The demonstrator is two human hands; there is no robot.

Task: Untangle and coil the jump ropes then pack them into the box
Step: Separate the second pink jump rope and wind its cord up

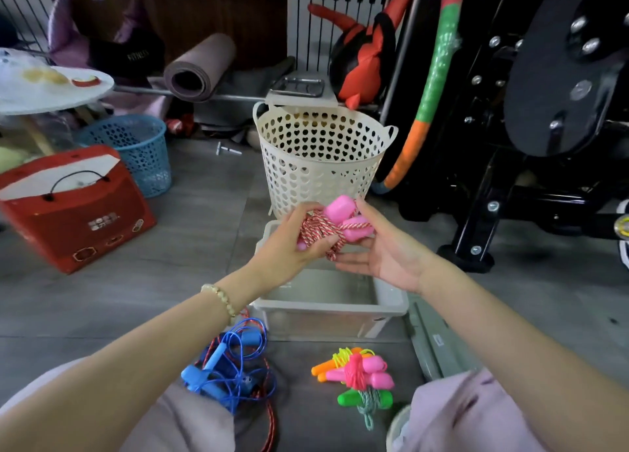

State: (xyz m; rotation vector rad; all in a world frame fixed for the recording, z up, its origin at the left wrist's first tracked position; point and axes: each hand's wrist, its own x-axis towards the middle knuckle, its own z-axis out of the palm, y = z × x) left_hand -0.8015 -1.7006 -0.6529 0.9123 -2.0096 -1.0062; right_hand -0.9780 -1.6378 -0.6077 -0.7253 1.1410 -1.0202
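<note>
A coiled red-and-white jump rope with pink handles (340, 215) is held above the translucent grey box (326, 307). My left hand (289, 244) grips the rope's coil from the left. My right hand (381, 250) holds it from the right, thumb against the pink handles and the other fingers extended beneath the bundle. A tangle of blue ropes with blue handles (228, 370) lies on the floor by my left knee, with a red rope running through it. Coiled ropes with pink, orange and green handles (360, 376) lie in front of the box.
A cream heart-pattern basket (320, 155) stands just behind the box. A red case (75, 209) and a blue basket (136, 148) sit to the left. Black exercise equipment (510, 145) fills the right side. The box's grey lid (432, 342) lies on the floor at the right.
</note>
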